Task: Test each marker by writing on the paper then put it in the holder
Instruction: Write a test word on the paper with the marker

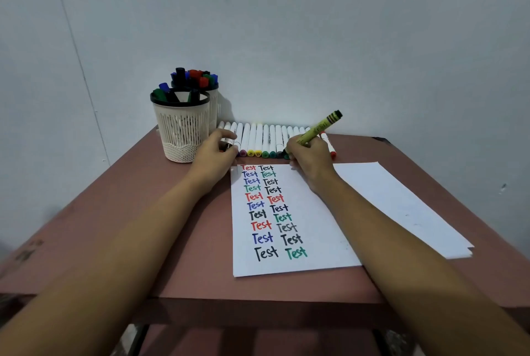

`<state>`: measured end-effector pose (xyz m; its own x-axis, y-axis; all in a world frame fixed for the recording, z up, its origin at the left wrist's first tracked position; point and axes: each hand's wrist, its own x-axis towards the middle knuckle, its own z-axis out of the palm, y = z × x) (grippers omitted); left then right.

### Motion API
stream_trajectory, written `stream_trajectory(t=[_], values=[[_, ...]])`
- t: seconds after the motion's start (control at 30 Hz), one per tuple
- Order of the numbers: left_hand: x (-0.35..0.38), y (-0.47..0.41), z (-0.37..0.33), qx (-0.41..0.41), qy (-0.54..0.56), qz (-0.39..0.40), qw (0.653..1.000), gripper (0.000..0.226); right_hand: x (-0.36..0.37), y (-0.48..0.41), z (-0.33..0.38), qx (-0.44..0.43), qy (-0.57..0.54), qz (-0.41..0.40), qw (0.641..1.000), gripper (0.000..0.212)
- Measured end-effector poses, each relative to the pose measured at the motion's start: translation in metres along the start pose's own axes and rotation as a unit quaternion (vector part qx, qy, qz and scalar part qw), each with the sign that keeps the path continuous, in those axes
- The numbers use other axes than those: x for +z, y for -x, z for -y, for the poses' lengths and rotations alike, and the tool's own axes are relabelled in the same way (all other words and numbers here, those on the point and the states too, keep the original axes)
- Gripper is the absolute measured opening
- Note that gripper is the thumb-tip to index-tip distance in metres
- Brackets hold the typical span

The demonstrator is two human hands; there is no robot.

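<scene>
Gripping a green marker (318, 128), the right hand (311, 159) is hovering at the paper's (312, 229) far edge, the marker's long axis tilting up toward the far right corner. The left hand's (213, 154) fingers (226, 137) are curling narrowly onto the marker row (263, 137) along the surface's (177, 229) far edge; what they are holding I cannot tell. Two holders (182, 126) at the far left corner are carrying capped markers, nearer the left hand.

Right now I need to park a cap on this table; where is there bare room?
The table is bare left of the written paper, under the left forearm, and in a strip along its near edge. The far edge is crowded: two holders, the marker row, and both hands, left hand and right hand. A second sheet covers the right side.
</scene>
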<state>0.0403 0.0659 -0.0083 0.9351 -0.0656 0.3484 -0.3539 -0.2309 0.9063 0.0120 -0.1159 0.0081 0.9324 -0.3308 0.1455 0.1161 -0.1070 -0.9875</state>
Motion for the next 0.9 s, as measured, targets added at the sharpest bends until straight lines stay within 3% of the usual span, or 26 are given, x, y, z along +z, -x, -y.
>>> stream_trajectory(t=[0.5, 0.77, 0.9], values=[[0.002, 0.0, 0.0, -0.038, 0.01, -0.001, 0.999, 0.016, 0.003, -0.002, -0.013, -0.033, 0.058, -0.026, 0.997, 0.006], [0.001, 0.001, -0.001, -0.034, 0.002, 0.002, 0.999, 0.014, 0.004, -0.004, -0.015, -0.041, 0.079, -0.052, 0.995, 0.013], [0.001, 0.0, 0.0, -0.032, -0.005, 0.004, 0.999, 0.012, 0.002, -0.005, -0.015, -0.03, 0.038, -0.044, 0.998, 0.015]])
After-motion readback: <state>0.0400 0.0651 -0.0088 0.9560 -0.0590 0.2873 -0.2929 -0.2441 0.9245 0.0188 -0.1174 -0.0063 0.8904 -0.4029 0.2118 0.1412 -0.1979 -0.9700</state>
